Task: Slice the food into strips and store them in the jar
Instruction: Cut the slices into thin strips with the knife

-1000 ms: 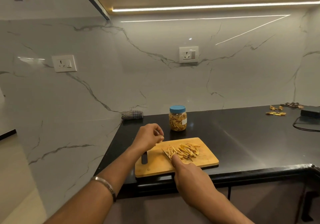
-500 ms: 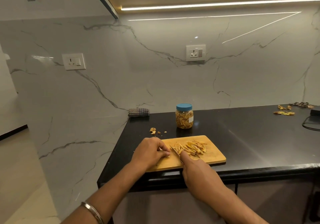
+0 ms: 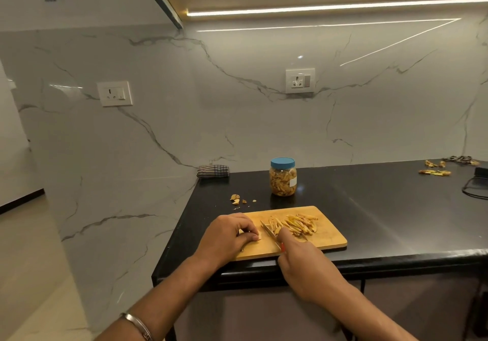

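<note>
Two hands work the board (image 3: 327,237): left hand (image 3: 229,235) pinches a piece, right hand (image 3: 303,261) grips the knife (image 3: 269,231) beside strips (image 3: 298,224), before jar (image 3: 283,177), scraps (image 3: 235,199), cloth (image 3: 213,170).

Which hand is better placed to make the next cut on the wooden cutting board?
The right hand: it already grips the knife, whose blade lies beside the pale food piece that the left hand pins to the wooden cutting board.
</note>
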